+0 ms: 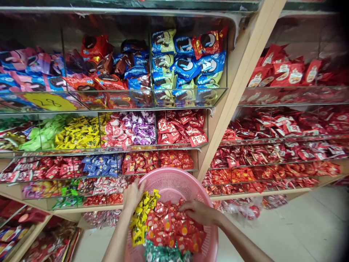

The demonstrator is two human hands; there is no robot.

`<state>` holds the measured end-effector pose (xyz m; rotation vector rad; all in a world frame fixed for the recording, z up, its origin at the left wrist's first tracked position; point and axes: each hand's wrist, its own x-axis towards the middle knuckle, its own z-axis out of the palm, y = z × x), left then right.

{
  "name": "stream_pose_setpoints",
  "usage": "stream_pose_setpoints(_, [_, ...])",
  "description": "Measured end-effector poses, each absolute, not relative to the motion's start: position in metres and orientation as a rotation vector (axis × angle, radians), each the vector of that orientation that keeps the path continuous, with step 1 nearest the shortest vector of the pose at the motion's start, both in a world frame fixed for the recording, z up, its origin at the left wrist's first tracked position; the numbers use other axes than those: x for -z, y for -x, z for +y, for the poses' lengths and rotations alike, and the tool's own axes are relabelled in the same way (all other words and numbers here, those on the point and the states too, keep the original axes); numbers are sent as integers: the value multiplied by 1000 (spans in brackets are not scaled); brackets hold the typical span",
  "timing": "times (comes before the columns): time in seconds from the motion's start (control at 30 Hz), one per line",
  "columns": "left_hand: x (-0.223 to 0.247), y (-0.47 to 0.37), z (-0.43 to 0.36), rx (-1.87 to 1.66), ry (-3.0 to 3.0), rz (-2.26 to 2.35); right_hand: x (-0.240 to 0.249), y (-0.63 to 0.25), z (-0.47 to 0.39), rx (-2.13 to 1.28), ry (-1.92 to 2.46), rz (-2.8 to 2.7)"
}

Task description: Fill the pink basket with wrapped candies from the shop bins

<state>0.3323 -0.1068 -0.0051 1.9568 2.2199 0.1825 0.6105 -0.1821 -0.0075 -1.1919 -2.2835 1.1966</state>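
Note:
A pink plastic basket (180, 174) with a perforated wall is tilted toward me in front of the shelves. My left hand (132, 194) grips its left rim, the thumb lying over the edge. Inside are yellow-wrapped candies (140, 220) along the left, red-wrapped candies (166, 222) with an orange fruit print in the middle, and green-wrapped candies (160, 253) nearest me. My right hand (197, 211) reaches in from the right, its fingers curled down onto the red-wrapped candies. Its fingertips are partly hidden among the wrappers.
Tiered shelves with clear dividers hold blue-wrapped cookies (185, 67), yellow candies (81, 133) and red packets (181, 127). A yellow price label (50, 102) reads 28. A slanting wooden post (231, 102) parts the shelves. Bagged candies (242, 208) lie on the tiled floor (294, 229).

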Motion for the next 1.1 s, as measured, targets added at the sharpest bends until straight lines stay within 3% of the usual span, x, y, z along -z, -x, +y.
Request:
stream_pose_setpoints(0.6, [6,-332,-106,-205,-1958,2236,16,-614,-178,-1245,1256,-2100])
stream_pose_setpoints(0.93, [8,-332,-108,-235,-1961,2233,15,-602,-171,-889,1442,-2131])
stream_pose_setpoints(1.1, [11,-333,-109,-248,-1953,2275,19,-617,-175,-319,1473,-1764])
